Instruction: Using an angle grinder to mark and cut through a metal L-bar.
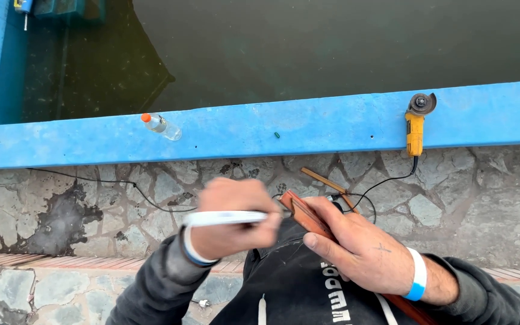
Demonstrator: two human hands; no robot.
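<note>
My left hand [233,219] is closed around a white marker pen [224,218] that lies sideways, its tip pointing right toward a reddish-brown strip [302,215]. My right hand [356,244] grips that strip, which runs diagonally from its upper end near the pen down to the lower right under my wrist. Both wrists wear bands, the right one blue. The two hands are close together over my dark sweater.
A yellow angle grinder [416,123] lies on the blue pool edge [308,123], its black cord trailing over the stone paving [452,192]. A clear bottle with an orange cap [162,126] lies on the edge. Thin wooden sticks [326,182] rest on the stones. Dark water [332,48] beyond.
</note>
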